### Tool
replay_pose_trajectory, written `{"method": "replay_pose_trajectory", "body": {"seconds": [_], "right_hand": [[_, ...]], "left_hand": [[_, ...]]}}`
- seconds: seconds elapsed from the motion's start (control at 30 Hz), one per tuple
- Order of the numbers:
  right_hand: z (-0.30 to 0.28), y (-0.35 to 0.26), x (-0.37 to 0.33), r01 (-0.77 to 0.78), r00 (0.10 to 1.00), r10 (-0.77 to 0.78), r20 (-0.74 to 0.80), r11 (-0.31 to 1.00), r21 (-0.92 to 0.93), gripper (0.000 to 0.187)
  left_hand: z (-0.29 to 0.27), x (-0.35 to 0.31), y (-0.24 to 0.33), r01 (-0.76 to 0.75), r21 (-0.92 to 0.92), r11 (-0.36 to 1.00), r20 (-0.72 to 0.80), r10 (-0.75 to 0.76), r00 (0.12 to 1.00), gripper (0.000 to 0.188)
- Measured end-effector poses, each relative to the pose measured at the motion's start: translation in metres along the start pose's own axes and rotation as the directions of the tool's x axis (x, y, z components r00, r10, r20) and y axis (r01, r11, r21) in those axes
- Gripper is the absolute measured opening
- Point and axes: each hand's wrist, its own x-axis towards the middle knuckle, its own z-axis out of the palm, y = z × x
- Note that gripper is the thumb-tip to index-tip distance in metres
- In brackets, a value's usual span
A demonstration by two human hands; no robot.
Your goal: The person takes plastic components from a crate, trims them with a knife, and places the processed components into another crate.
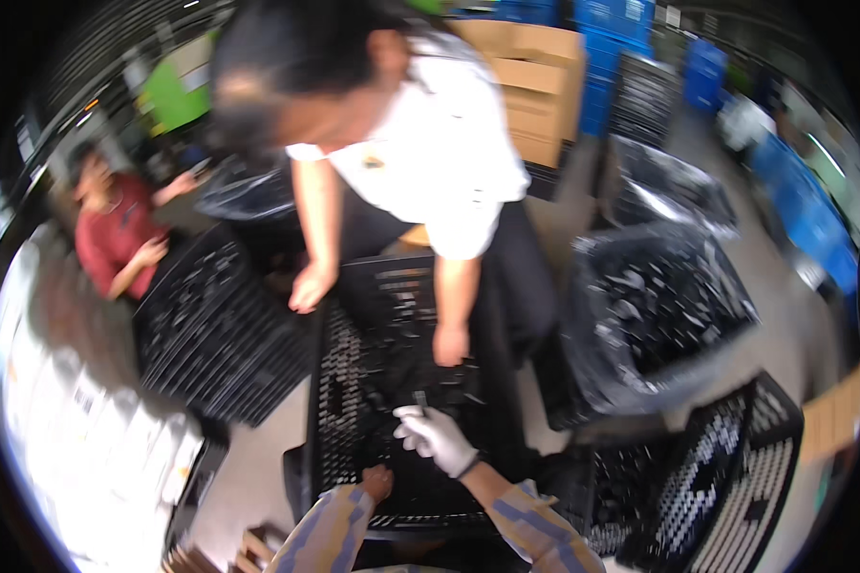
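Observation:
A black slotted plastic crate (337,420) stands in front of me, with small black parts (382,382) scattered inside. My right hand (437,441), in a white glove, is over the crate's middle and closed around a slim tool (420,398) with a thin metallic tip; its kind is unclear. Bare and curled, my left hand (377,482) is low in the crate near its left side. Blur and its small size hide what its fingers hold, if anything. Across from me a person in a white shirt (459,143) leans over the same crate, one hand reaching into it.
Beside the crate on the right is a plastic-lined bin (583,334) full of black pieces. Stacked black crates (220,334) stand left, near a person in red (124,224). White sacks (76,420) line the far left. More slotted crates (736,477) lie lower right; cardboard boxes (535,95) stand behind.

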Motion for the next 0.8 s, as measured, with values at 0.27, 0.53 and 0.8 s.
{"method": "replay_pose_trajectory", "body": {"seconds": [0.27, 0.53, 0.8], "right_hand": [[-0.015, -0.050, -0.024, 0.206, 0.967, -0.214, -0.136, 0.976, -0.069, 0.026], [-0.195, -0.167, -0.092, 0.285, 0.573, -0.571, -0.588, 0.812, -0.510, 0.030], [-0.326, -0.241, -0.077, -0.569, 0.268, -0.747, -0.609, 0.388, -0.725, 0.036]], "left_hand": [[-0.029, 0.059, 0.029, 0.055, 0.062, 0.997, 0.739, -0.083, 0.668, 0.031], [-0.160, -0.054, 0.073, -0.024, -0.848, 0.529, 0.184, 0.337, 0.924, 0.033], [-0.161, -0.110, 0.116, -0.451, -0.291, 0.844, -0.310, 0.363, 0.879, 0.032]]}}
